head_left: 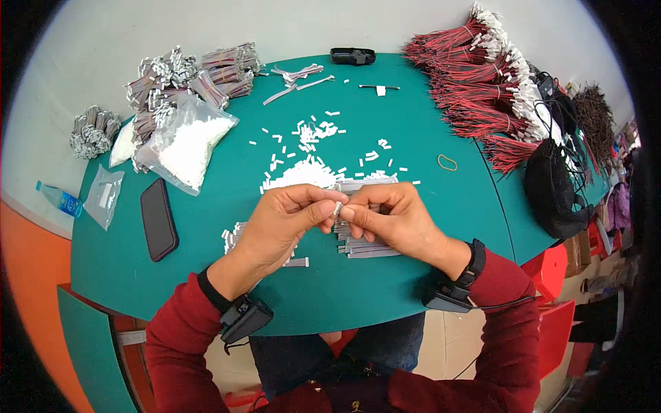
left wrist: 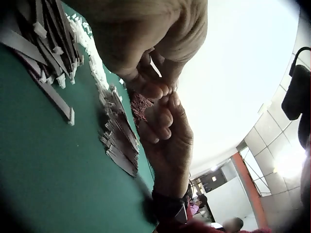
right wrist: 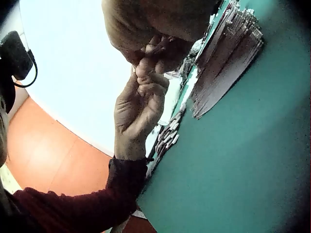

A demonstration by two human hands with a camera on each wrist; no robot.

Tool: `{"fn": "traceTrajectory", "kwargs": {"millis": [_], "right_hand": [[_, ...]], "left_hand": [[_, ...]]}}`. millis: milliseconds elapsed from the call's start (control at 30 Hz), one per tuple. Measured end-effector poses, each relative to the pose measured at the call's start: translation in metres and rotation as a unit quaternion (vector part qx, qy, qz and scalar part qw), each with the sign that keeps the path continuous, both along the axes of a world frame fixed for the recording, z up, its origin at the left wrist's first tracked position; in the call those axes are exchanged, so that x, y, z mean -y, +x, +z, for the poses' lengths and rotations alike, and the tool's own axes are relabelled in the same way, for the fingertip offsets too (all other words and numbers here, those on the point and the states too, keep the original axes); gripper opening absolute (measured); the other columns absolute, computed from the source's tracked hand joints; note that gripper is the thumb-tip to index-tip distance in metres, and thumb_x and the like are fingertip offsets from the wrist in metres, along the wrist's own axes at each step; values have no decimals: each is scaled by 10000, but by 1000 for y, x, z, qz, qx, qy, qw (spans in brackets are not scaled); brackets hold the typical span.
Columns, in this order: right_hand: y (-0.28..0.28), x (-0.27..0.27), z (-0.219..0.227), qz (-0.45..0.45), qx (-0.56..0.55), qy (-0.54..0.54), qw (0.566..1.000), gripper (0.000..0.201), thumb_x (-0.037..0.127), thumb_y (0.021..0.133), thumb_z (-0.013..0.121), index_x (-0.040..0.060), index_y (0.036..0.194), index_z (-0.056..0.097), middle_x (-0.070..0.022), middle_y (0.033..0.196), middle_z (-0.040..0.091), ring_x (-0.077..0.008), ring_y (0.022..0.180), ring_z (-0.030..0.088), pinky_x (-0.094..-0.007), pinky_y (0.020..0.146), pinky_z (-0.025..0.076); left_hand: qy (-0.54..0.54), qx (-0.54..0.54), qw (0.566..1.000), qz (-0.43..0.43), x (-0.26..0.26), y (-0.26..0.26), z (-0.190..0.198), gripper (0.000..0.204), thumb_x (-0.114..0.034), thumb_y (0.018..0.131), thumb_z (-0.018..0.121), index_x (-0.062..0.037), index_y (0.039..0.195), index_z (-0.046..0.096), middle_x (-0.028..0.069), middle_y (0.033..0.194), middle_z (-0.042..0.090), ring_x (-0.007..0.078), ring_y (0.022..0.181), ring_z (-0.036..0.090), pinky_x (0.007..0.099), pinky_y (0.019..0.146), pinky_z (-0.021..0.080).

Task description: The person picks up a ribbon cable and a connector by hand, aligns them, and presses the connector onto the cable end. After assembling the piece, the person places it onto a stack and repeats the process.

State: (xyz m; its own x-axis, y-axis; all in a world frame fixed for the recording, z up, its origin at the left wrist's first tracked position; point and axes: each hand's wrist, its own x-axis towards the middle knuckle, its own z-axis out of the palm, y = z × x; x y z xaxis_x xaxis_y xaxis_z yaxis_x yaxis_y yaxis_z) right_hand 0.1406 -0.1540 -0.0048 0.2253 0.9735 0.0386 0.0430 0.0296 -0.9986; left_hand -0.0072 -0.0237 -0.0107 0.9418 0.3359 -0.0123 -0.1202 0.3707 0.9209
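Note:
Over the middle of the table, both hands meet fingertip to fingertip at a small white connector (head_left: 337,208). My left hand (head_left: 279,215) pinches it between thumb and forefinger. From the other side my right hand (head_left: 399,219) pinches it too, thumb and forefinger together; the fingertips hide most of the piece in both wrist views. Below the right hand lies a row of flat grey ribbon cables (head_left: 375,252), their ends lined up. More ribbon cables with white end connectors (left wrist: 51,92) lie beneath the left hand. Just beyond the hands is a heap of loose white connectors (head_left: 303,173).
A bag of white pieces (head_left: 196,141) and bundled grey cables (head_left: 162,79) stand at the back left. On the left are a phone (head_left: 159,219) and a bottle (head_left: 60,199). Red wire bundles (head_left: 475,89) fill the back right, near a rubber band (head_left: 447,162) and a black bag (head_left: 554,193).

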Motion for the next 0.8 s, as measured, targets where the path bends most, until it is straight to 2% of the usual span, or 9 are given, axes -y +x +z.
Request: {"fn": "traceTrajectory", "kwargs": {"millis": [100, 300, 800], "right_hand": [[1, 0, 4, 7, 1, -9, 1000, 151, 147, 864, 602, 35, 768, 636, 29, 596, 569, -8, 496, 451, -169, 443, 347], [1, 0, 4, 2, -3, -6, 1000, 157, 152, 863, 604, 37, 760, 634, 26, 592, 573, -12, 488, 455, -169, 441, 352], [-7, 3, 5, -28, 6, 4, 1000, 177, 142, 860, 600, 31, 723, 611, 27, 593, 567, 3, 514, 446, -178, 442, 323]], "left_hand": [[40, -4, 999, 16, 1, 1, 2, 192, -89, 861, 593, 29, 1009, 630, 77, 915, 637, 103, 744, 544, 225, 682, 455], [51, -19, 998, 15, 1, 0, 5, 190, -90, 857, 598, 27, 1006, 614, 85, 911, 628, 115, 757, 543, 236, 694, 451], [34, -18, 999, 20, 3, 2, 2, 185, -85, 861, 593, 24, 1005, 631, 65, 891, 633, 96, 736, 547, 222, 677, 453]]}}
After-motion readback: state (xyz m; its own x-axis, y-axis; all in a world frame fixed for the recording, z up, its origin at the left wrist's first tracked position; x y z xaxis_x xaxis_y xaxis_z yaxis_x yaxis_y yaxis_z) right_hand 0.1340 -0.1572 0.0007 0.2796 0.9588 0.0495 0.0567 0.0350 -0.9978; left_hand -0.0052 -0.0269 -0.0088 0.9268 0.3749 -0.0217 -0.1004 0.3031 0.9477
